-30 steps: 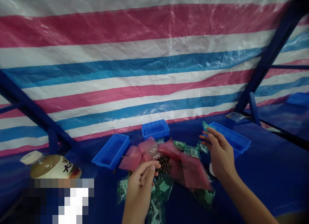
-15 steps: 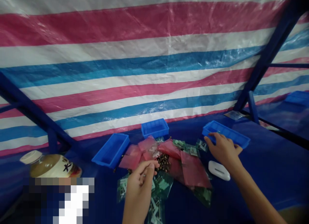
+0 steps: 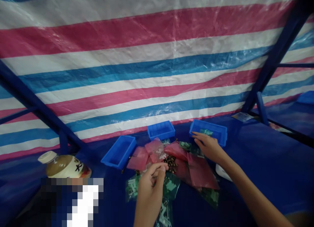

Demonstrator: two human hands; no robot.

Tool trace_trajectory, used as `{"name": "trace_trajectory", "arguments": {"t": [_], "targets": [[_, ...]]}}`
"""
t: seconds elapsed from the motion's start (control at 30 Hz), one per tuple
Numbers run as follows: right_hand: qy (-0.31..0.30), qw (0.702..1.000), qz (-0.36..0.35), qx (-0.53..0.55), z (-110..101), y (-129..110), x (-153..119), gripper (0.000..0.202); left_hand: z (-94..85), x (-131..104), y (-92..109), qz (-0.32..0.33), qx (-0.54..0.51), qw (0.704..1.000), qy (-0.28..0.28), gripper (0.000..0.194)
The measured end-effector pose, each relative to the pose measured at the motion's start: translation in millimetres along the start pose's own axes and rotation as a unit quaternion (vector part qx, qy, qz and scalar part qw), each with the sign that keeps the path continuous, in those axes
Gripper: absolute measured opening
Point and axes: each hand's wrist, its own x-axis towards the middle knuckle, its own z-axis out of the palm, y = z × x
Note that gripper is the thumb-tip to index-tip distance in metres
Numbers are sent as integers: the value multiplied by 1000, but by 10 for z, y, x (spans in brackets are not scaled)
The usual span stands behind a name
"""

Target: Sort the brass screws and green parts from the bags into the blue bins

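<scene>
My left hand is curled with its fingers together beside a pile of small brass-coloured parts; what lies between the fingers is too small to make out. My right hand has its fingers apart at the near edge of the right blue bin. Inside that bin lies a small green packet. Around the pile are pink bags and green bags with pale pieces.
Two more blue bins stand at the left and middle. A white oval object is partly under my right forearm. A bottle stands far left. Dark blue frame bars flank a striped sheet.
The right bin has shifted left, nearer the middle bin, and my right hand has moved left with it. The green packet in it now shows. The whole view has shifted slightly.
</scene>
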Motion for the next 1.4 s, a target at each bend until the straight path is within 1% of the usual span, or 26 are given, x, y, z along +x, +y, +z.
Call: {"name": "trace_trajectory", "arguments": {"t": [0.1,0.2,0.27,0.33,0.4,0.43,0.47,0.5,0.53,0.6,0.63,0.7,0.73,0.8,0.83,0.9,0.97,1.0,1.03,1.07,1.13,1.17,1.23,1.3,1.37,1.4], "targets": [[-2,999,-25,38,43,-182,-29,35,15,3,-15,15,25,1000,5,42],[-5,995,-58,87,-27,-269,-47,38,10,1,-13,11,26,1000,9,42],[20,992,-63,106,-168,-257,-64,37,-5,-1,-8,10,32,999,14,43],[75,990,-48,110,-364,-196,-98,31,-27,0,-4,11,45,999,19,43],[129,986,-19,100,-555,-116,-159,27,-46,3,-4,13,61,998,16,44],[136,987,2,91,-627,-84,-199,27,-51,5,-7,16,69,997,14,44],[125,989,20,81,-673,-64,-245,27,-53,7,-11,18,76,997,13,43],[97,993,25,69,-692,-58,-293,27,-51,8,-17,21,82,996,13,43],[59,997,22,49,-681,-68,-342,27,-46,9,-24,23,88,996,13,43],[-25,999,3,-20,-591,-120,-432,25,-27,12,-41,25,99,995,12,42],[-48,997,6,-62,-525,-155,-467,23,-16,14,-48,23,104,994,9,42],[-60,988,27,-139,-393,-220,-512,19,6,22,-58,19,112,993,10,41],[-65,985,32,-159,-342,-245,-521,17,15,28,-61,17,114,993,18,41],[-66,982,37,-175,-290,-277,-511,15,28,40,-60,16,114,993,40,41],[-61,983,38,-171,-290,-288,-496,18,32,44,-59,18,111,992,50,40],[-26,989,47,-140,-324,-310,-462,24,38,47,-58,26,106,992,65,39],[23,997,56,-45,-371,-356,-434,25,43,38,-55,37,105,991,69,38],[37,997,59,33,-386,-393,-427,25,49,28,-51,40,105,991,69,38],[35,989,63,127,-390,-443,-426,25,59,16,-42,41,102,992,67,39],[15,972,68,226,-381,-503,-432,27,73,1,-30,39,94,993,64,40],[-59,914,78,395,-330,-651,-464,29,112,-30,4,25,59,996,57,44],[-99,883,83,451,-294,-732,-489,31,135,-42,21,17,32,998,56,46],[-161,834,93,519,-216,-884,-551,35,174,-54,42,-1,-26,998,56,49],[-199,799,112,557,-151,-998,-615,38,189,-47,37,-19,-72,996,49,48],[-222,777,120,577,-108,-1055,-665,39,174,-31,10,-34,-95,994,39,46],[-230,774,115,578,-95,-1063,-682,38,158,-22,-7,-40,-98,994,38,46]]}}
